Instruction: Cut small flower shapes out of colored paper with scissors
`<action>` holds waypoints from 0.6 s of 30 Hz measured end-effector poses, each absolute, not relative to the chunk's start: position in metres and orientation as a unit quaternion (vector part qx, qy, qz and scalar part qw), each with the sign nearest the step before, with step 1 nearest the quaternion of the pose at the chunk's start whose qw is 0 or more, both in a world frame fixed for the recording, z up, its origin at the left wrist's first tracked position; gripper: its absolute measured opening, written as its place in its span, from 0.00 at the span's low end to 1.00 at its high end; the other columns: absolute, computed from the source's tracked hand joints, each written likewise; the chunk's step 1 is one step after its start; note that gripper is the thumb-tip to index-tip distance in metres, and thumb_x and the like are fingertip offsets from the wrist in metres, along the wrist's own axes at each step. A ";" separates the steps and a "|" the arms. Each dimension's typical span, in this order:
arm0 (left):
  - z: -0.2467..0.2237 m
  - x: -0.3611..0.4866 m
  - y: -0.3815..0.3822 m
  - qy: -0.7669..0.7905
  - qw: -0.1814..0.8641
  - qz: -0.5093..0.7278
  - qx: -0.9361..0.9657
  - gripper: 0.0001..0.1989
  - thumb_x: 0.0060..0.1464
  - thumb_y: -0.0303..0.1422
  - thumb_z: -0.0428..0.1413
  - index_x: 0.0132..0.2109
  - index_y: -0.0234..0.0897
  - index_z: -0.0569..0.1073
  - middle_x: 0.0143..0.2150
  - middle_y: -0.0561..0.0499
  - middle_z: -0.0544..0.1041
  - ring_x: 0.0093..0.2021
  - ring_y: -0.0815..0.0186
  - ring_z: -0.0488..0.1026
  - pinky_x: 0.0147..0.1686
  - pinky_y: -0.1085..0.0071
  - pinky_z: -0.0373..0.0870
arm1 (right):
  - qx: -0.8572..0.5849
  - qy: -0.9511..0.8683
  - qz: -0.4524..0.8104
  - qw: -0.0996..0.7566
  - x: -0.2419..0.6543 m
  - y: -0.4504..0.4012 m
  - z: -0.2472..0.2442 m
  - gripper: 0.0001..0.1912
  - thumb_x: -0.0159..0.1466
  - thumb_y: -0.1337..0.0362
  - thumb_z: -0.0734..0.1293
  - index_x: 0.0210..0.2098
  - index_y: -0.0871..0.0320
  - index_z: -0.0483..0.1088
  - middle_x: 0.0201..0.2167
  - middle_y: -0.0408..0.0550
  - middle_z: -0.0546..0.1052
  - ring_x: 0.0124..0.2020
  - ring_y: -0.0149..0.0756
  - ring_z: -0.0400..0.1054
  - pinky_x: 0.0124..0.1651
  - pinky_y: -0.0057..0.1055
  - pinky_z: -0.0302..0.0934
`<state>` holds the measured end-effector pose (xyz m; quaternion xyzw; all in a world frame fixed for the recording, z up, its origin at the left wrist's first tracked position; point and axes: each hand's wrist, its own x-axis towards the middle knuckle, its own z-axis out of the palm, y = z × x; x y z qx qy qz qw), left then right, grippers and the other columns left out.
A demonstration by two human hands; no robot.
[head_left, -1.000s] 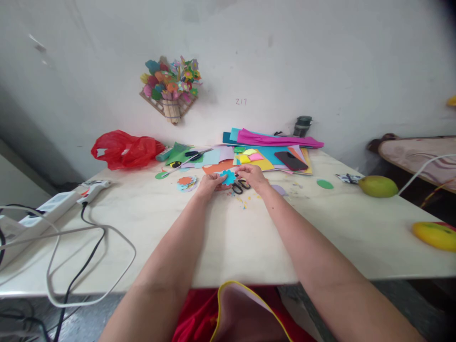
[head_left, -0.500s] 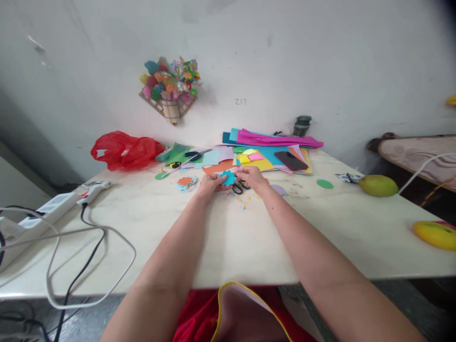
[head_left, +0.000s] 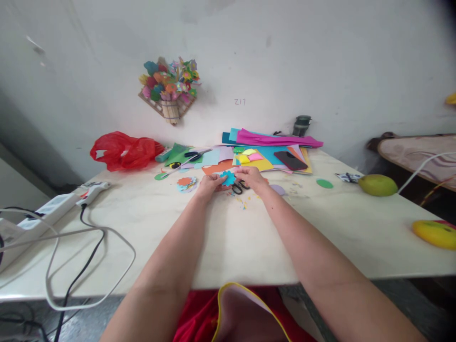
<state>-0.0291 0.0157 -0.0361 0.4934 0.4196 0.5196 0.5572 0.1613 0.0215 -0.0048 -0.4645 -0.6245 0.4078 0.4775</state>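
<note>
A blue paper flower (head_left: 228, 178) with a scalloped edge is held up over the middle of the table. My left hand (head_left: 213, 184) is closed on its left side, thumb on top. At its right edge the fingers of my right hand (head_left: 252, 176) are pinched together on the paper. Black-handled scissors (head_left: 237, 189) lie just below the flower, between my hands, their blades hidden. Small yellow and blue paper scraps (head_left: 243, 204) are scattered in front of them. To the left rests a stack of cut paper flowers (head_left: 186, 184), an orange one on top.
Coloured paper sheets (head_left: 224, 156), a phone (head_left: 290, 160) and a second pair of scissors (head_left: 194, 155) lie behind my hands. A red plastic bag (head_left: 124, 151) is back left, power strips (head_left: 53, 209) with cables at left. Mangoes (head_left: 377, 185) and a green paper disc (head_left: 324, 183) lie right.
</note>
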 end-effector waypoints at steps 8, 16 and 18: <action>-0.037 -0.028 0.016 0.411 0.557 0.510 0.510 0.28 0.31 0.49 0.78 0.26 0.36 0.72 0.28 0.50 0.81 0.33 0.60 0.82 0.41 0.63 0.81 | -0.450 -0.647 0.385 0.481 0.159 0.026 -0.013 0.16 0.49 0.53 0.76 0.21 0.56 0.70 0.18 0.39 0.68 0.23 0.32 0.62 0.26 0.27 0.57; -0.038 -0.028 0.017 0.413 0.562 0.500 0.513 0.26 0.33 0.47 0.79 0.28 0.36 0.75 0.30 0.49 0.83 0.34 0.58 0.83 0.43 0.62 0.81 | -0.470 -0.624 0.337 0.526 0.155 0.037 -0.015 0.12 0.50 0.61 0.76 0.21 0.55 0.69 0.21 0.41 0.73 0.28 0.35 0.69 0.37 0.32 0.66; -0.037 -0.027 0.016 0.414 0.564 0.499 0.511 0.24 0.34 0.45 0.79 0.27 0.37 0.75 0.30 0.49 0.83 0.34 0.57 0.84 0.44 0.61 0.81 | -0.469 -0.608 0.355 0.534 0.153 0.037 -0.014 0.12 0.51 0.60 0.76 0.22 0.55 0.69 0.22 0.41 0.74 0.26 0.35 0.69 0.36 0.33 0.67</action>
